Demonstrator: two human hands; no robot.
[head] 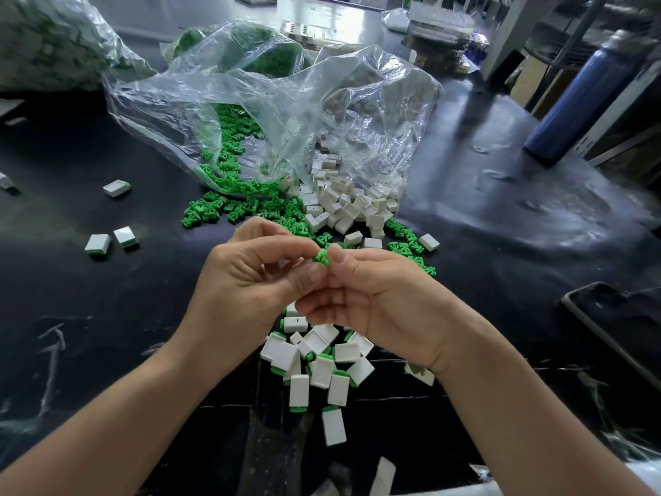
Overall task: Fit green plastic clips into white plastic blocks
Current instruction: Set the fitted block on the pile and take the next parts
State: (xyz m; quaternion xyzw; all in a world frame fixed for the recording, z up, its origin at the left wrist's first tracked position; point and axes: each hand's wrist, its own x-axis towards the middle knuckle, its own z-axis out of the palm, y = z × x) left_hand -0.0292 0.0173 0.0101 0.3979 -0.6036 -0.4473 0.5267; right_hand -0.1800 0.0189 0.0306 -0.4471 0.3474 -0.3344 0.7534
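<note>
Green plastic clip (321, 257), pinched between my left hand (250, 281) and right hand (372, 298); I'd square it before pressing into a white rectangular plastic block (428, 242).

The left hand (246, 277) and right hand (375, 298) are bare. The left forearm (125, 406) and right forearm (518, 406) are uncovered down to the frame's lower edge. The right thumbnail (336, 258) is short.

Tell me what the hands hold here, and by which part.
One green clip, pinched between fingertips of the left hand and the thumb of the right hand; the gripped part is hidden.
</note>
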